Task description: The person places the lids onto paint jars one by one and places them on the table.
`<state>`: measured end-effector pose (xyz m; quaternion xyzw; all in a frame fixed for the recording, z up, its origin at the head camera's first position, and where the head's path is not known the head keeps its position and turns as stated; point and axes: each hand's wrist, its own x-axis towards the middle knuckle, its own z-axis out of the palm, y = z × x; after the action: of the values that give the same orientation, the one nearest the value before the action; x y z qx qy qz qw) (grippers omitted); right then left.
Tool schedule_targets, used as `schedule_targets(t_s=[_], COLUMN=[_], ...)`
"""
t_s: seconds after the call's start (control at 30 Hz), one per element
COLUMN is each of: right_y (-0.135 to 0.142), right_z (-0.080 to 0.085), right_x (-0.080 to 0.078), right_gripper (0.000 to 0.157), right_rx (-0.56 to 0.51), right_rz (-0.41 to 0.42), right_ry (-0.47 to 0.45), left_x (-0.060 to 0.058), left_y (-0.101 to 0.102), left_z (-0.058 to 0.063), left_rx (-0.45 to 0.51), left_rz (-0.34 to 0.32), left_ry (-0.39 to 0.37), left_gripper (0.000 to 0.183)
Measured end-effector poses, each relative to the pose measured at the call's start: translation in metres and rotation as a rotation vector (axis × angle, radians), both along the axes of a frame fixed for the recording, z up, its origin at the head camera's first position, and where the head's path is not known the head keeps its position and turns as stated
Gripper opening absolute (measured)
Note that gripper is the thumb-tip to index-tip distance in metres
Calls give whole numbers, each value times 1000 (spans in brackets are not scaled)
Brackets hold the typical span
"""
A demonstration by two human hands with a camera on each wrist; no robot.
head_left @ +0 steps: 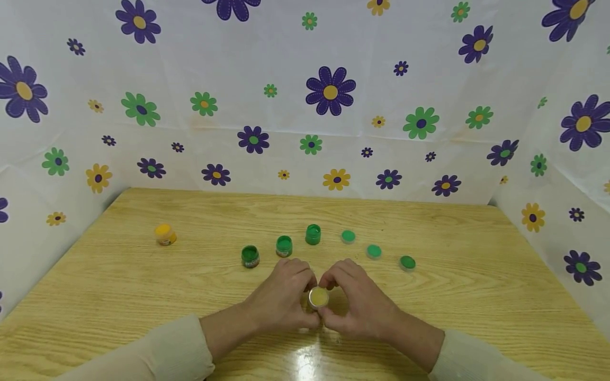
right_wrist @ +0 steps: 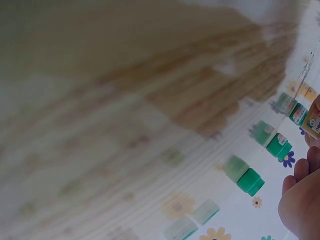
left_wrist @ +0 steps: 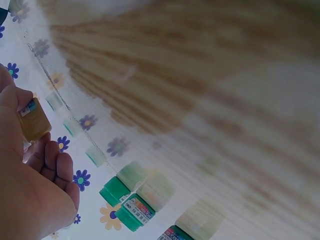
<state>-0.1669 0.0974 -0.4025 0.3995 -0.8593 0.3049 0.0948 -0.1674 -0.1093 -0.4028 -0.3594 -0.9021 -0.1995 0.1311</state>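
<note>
A small ochre-yellow paint jar (head_left: pixel 319 297) with a pale rim is between both hands, near the front of the table. The left hand (head_left: pixel 285 297) grips its left side with curled fingers and thumb. From the right, the right hand (head_left: pixel 359 304) pinches the same jar between fingers and thumb. In the left wrist view the label and tan side of the jar (left_wrist: pixel 35 120) show. Part of the jar (right_wrist: pixel 314 120) is cut off at the edge of the right wrist view. Whether its top is a lid or bare paint, I cannot tell.
Beyond the hands stand three uncapped green paint jars, a dark one (head_left: pixel 250 256), a middle one (head_left: pixel 284 246) and a right one (head_left: pixel 313 234). Three green lids (head_left: pixel 374 251) lie to their right. A yellow jar (head_left: pixel 165 234) stands far left. Flowered cloth (head_left: pixel 286 116) surrounds the wooden table (head_left: pixel 119 296).
</note>
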Motion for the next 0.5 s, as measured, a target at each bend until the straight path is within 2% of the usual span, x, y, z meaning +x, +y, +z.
schedule_targets(t_s=[0.5], right_y=[1], right_z=[0], right_x=[0], right_gripper=[28], right_rx=[5], right_rz=[-14], right_ry=[-29], left_x=[-1], left_y=[0], left_z=[-1], left_rx=[6], left_rz=[-2], left_ry=[2], left_gripper=[33])
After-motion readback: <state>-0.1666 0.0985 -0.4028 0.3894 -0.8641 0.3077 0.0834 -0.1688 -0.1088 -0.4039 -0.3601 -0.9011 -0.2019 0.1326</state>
